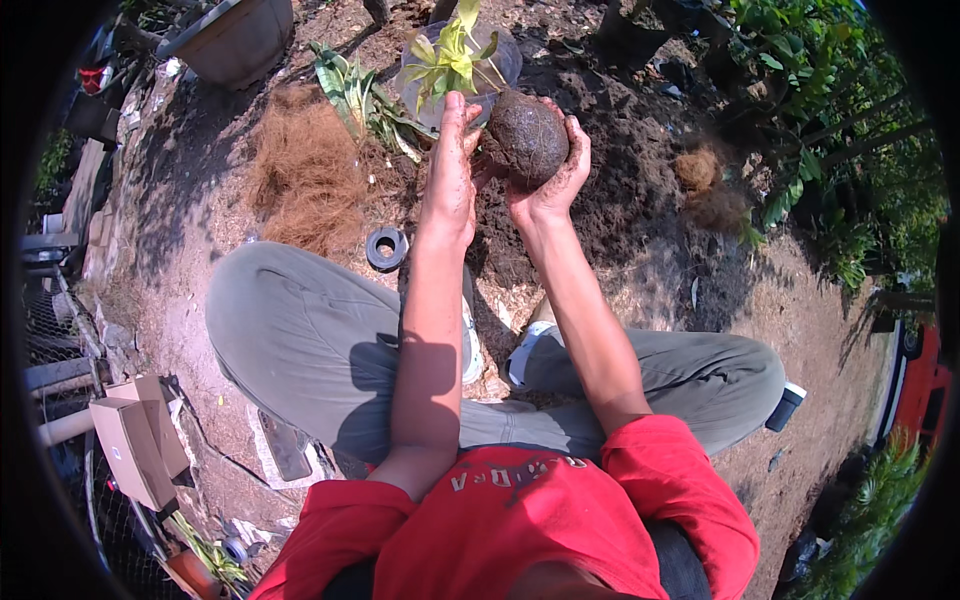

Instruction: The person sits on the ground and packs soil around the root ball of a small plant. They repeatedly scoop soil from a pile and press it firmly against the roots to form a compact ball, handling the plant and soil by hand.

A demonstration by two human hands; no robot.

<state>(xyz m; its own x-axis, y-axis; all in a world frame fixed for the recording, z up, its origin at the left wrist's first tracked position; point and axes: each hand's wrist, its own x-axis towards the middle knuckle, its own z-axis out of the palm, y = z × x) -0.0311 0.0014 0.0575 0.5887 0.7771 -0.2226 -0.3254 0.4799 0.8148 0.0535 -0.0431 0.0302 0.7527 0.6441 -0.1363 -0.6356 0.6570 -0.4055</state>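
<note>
A round, dark ball of wet soil (529, 140) rests in my right hand (555, 180), whose palm and fingers curve around its right and lower side. Thin fibres or thread show on its surface. Stems run from the ball's upper left to a plant with yellow-green leaves (452, 64). My left hand (448, 165) is raised at the ball's left, fingers extended and soiled; whether it touches the ball cannot be told. Behind the leaves lies a clear plastic dish or sheet (504, 56).
Brown coconut-like fibre (307, 169) lies left, beside variegated leafy cuttings (349, 90). Loose dark soil (622, 165) spreads right of the hands. A roll of black tape (387, 249) sits near the left knee. A large plastic tub (236, 45) stands at upper left; a phone (283, 446) lies lower left.
</note>
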